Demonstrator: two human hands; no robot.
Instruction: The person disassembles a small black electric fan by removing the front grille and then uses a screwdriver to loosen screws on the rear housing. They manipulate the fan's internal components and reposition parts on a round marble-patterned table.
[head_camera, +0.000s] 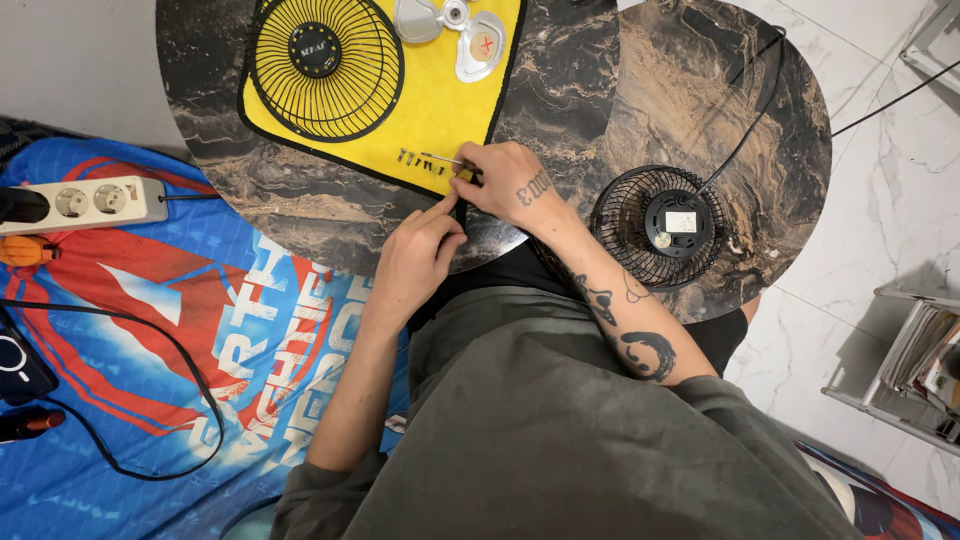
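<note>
My right hand (507, 181) rests at the near edge of a yellow mat (440, 110) and pinches a thin screwdriver (440, 158) whose tip points left at a short row of small screws (412, 158). My left hand (418, 258) is just below it, fingertips touching the right hand's fingers at the mat's edge; what it holds is hidden. On the mat lie a black round fan grille (323, 62) and grey fan blades (462, 30). The fan's rear cage with motor (662, 226) sits to the right on the dark marble table (590, 90).
A black cable (750, 120) runs from the fan body over the table's far edge. On the blue and red blanket (200, 330) at left lie a white power strip (85, 203) and a looping black cord (190, 400). White tiled floor and a metal rack (915, 370) lie at right.
</note>
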